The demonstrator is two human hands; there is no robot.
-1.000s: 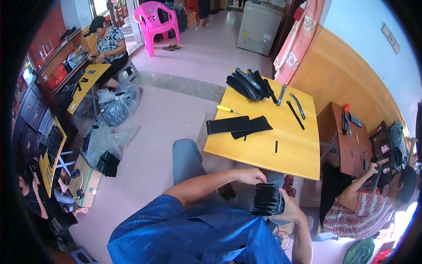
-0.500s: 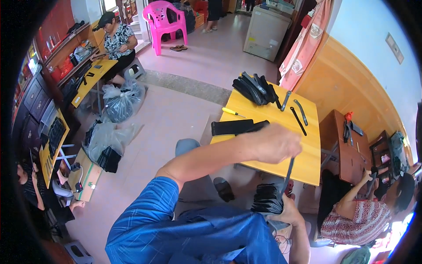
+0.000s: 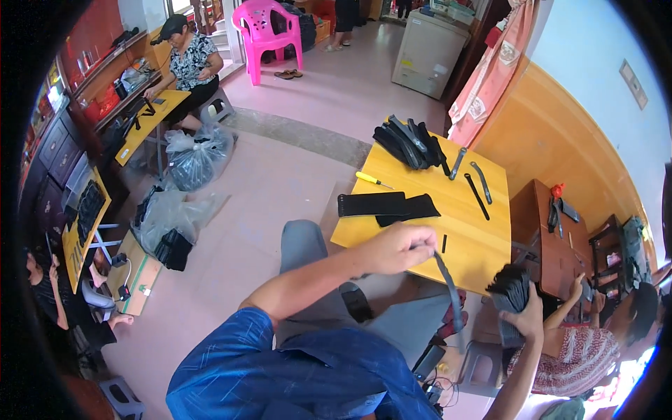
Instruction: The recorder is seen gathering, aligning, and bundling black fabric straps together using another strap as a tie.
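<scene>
Black strap [image 3: 448,287] hangs from left hand [image 3: 399,248], which is pinched shut on its top end, just over the near edge of the yellow wooden table [image 3: 483,241]; strap droops down & slightly right toward the lap. Right hand [image 3: 525,318] sits lower right, off the table's near corner, fingers wrapped tight round a thick bundle of black straps [image 3: 509,294] held upright. Hands apart, strap's lower end near the bundle but can't tell if touching.

On table: two flat black pieces [image 3: 385,205] side by side w/ overlap near the left edge, yellow-handled screwdriver [image 3: 372,180] just beyond them, heap of black straps [image 3: 409,143] at far corner, a few loose single straps [image 3: 477,196] toward the right side, small dark bit [image 3: 443,243] near the left hand.

Blue sleeve [image 3: 231,350] covers the left upper arm. Another person in patterned top [image 3: 574,350] sits at lower right by a dark wood desk [image 3: 553,245]. Pink plastic chair [image 3: 269,31] far back; clear bags [image 3: 192,154] on pink floor at left.
</scene>
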